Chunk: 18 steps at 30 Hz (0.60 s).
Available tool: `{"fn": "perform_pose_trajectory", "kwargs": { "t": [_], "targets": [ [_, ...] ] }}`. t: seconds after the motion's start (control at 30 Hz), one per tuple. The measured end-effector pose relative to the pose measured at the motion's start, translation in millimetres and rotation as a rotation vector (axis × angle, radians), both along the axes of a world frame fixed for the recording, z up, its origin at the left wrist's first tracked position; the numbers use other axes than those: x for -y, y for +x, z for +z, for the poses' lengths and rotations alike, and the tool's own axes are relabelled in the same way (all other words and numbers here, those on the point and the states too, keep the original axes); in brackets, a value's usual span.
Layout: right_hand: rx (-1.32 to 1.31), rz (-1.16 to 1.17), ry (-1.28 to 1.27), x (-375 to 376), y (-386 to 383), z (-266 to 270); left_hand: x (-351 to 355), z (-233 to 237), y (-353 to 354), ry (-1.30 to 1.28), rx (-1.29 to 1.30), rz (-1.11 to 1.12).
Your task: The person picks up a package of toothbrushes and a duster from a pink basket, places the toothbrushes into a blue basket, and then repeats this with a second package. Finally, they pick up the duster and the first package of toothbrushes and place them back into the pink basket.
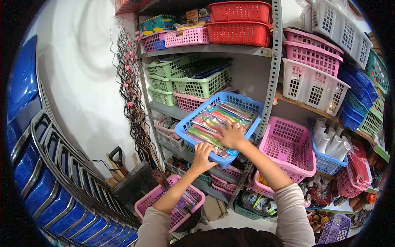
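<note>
A blue plastic basket [189, 117] is tilted toward me at the front of the metal shelving. Flat, clear-wrapped packets [205, 124] with green, pink and white contents lie in it; what they contain is too small to make out. My left hand [202, 157] is curled over the basket's near-left rim, with the fingertips on its inner side. Across the packets rests my right hand [233, 136], palm down with fingers spread. Part of the near packets is hidden under that hand.
Green baskets [201, 84] sit on the shelf behind, red baskets [238, 33] above. A pink basket [288, 142] stands right of the metal upright [275, 66]. Below is another pink basket [197, 197] with items inside. Stacked blue chairs [61, 201] line the left side.
</note>
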State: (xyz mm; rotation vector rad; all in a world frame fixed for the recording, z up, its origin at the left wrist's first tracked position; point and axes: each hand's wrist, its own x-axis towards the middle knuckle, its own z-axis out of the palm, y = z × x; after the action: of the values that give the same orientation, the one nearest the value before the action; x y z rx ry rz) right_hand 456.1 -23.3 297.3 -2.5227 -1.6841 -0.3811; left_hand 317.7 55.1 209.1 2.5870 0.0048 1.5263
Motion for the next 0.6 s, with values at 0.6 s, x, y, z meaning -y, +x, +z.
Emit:
{"fn": "perform_pose_trajectory", "kwargs": {
  "t": [0.6],
  "targets": [
    [0.432,0.372,0.633,45,-34,-39,-9,19,37,0.053,-0.069,-0.004]
  ]
}}
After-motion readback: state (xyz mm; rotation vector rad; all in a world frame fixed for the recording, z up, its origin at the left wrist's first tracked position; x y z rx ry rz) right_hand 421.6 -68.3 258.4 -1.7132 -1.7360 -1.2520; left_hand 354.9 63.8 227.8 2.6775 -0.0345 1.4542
